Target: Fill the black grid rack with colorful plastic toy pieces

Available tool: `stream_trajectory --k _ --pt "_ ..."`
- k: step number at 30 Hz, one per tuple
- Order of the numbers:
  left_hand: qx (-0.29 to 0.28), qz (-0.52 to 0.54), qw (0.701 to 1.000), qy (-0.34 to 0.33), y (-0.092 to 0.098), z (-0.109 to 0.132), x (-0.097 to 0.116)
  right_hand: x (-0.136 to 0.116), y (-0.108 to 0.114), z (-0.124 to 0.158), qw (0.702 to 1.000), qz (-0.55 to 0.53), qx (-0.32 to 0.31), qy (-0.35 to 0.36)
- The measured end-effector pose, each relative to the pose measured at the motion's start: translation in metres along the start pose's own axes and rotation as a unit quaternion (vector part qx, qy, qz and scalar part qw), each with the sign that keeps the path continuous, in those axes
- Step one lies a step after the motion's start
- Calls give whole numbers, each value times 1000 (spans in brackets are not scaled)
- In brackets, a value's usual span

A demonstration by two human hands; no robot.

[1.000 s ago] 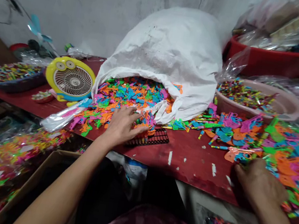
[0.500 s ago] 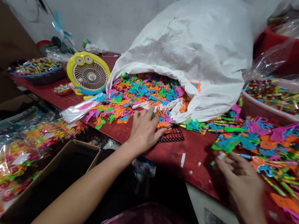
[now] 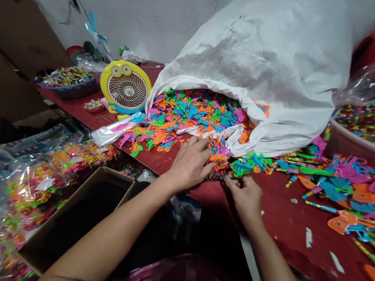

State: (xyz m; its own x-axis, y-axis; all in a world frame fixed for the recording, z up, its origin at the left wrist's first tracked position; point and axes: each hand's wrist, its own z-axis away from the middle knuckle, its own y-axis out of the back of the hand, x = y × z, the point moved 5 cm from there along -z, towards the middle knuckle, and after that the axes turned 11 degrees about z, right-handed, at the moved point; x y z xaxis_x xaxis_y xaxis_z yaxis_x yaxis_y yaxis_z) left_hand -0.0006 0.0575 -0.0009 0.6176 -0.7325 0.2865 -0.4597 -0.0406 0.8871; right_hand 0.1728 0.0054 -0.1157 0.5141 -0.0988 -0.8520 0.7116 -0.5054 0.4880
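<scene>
"Black plastic lattice tray [image 3: 218, 176]: where does it sit?"

"On the red worktop [image 3: 287, 230], near its front edge, between the two hands and partly hidden by them."

"How does each grip stand?"

"Left hand [image 3: 191, 163]: palm down, loosely open, thumb apart from the fingers, over the tray's left side. Right hand [image 3: 248, 201]: fingers bent, thumb and fingertips at the tray's right end; whether they pinch something, I cannot tell."

"What lies around them?"

"Small orange plastic pieces [image 3: 219, 158] just beside the left thumb, and green-and-blue plastic pieces [image 3: 250, 164] just beyond the right fingers."

"Further out?"

"Behind, a bulging white fabric sack [image 3: 268, 68], its mouth open on multicoloured plastic pieces [image 3: 195, 109]. Left of it, a yellow-and-blue plastic fan [image 3: 128, 90] with round eyes; right, a pink plastic tub [image 3: 339, 138] of colourful sticks."
</scene>
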Motion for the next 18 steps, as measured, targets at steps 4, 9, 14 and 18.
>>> stream_trajectory --k 4,9,14,18 --pt "4 -7 1000 10 -2 2 6 -7 -9 1 999 5 -8 53" --pt "2 -5 1000 19 -3 3 5 -18 -10 4 987 84 3 137" --pt "-3 -11 1000 22 -3 3 5 -28 -6 3 970 141 -30 194" --pt "-18 -5 1000 -6 6 2 6 -30 -6 -3 951 220 -63 207"
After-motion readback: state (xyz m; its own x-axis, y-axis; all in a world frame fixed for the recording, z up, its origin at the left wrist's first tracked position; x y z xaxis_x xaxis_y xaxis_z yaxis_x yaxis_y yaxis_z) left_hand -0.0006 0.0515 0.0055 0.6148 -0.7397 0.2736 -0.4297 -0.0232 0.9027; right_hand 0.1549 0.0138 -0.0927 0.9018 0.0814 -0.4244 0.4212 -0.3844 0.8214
